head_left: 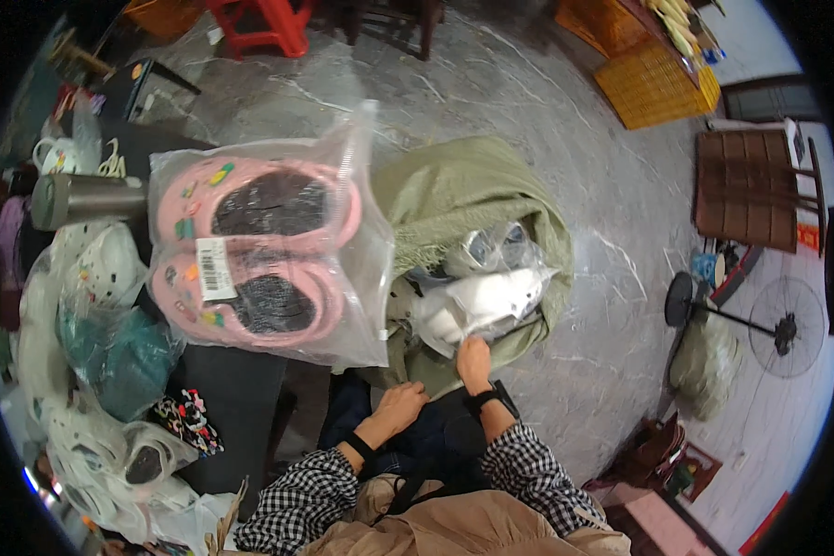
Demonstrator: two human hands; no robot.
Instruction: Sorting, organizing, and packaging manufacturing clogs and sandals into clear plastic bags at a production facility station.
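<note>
An olive-green woven sack stands open in front of me. Inside its mouth lie white clogs in a clear plastic bag, with another bagged shoe behind them. My right hand is closed at the near corner of the white clogs' bag, by the sack's rim. Closed on the sack's near edge, my left hand has its fingertips partly hidden. To the left, pink clogs with colourful charms lie side by side in a clear bag bearing a white label.
The dark table at left holds a metal tumbler, several bagged white clogs and a pile of small charms. A red stool and a yellow woven basket stand farther off. At right are a wooden chair and a fan.
</note>
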